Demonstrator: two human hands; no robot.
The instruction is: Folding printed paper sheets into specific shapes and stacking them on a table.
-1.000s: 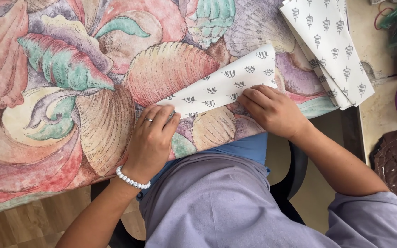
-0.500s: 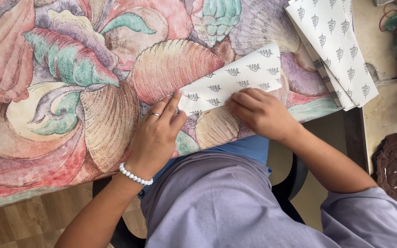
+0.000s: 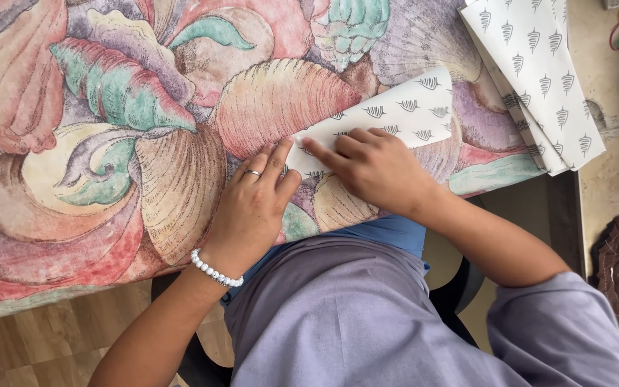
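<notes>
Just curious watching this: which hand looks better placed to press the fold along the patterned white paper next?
Probably the right hand: its fingers lie across the folded patterned white paper, while the left hand only pins its near corner.

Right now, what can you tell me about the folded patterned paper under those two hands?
The folded paper is white, printed with small dark leaf-like motifs. It looks thin and creased, lying flat and slanted on the seashell-patterned tablecloth. The left hand presses its near end, and the right hand lies across its lower edge, fingertips on it.
</notes>
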